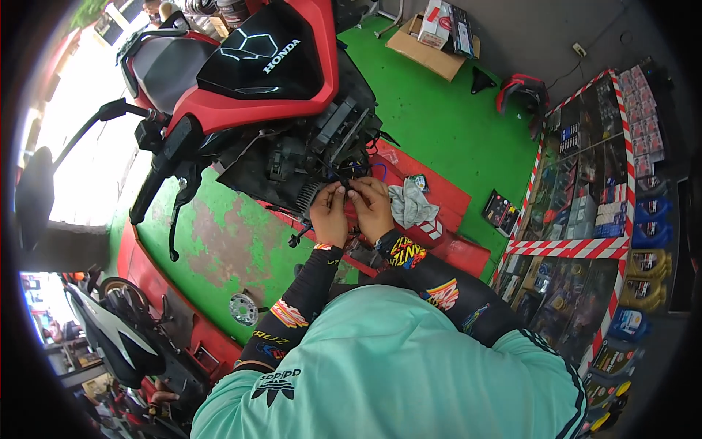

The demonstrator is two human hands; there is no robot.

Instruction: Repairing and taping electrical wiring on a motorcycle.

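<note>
Directly in front of me, a red and black scooter point(241, 110) has its front end opened up, with dark inner parts point(285, 161) and wiring bared. My left hand point(330, 216) and my right hand point(371, 211) meet at the near edge of that opening. The thumbs and fingertips of both are pinched together on a small black piece point(346, 193) among the wiring; its exact kind is too small to tell. A blue wire point(380, 170) loops just beyond my right hand. Beside that hand, a grey cloth point(412, 203) lies on the red platform point(450, 186).
The scooter's brake lever point(174, 230) and mirror point(38, 194) stick out at left. A glass display case point(576, 190) with striped edging stands at right. A cardboard box point(418, 50) sits on the green floor, a round metal disc point(243, 309) nearer. Another motorcycle point(121, 340) stands lower left.
</note>
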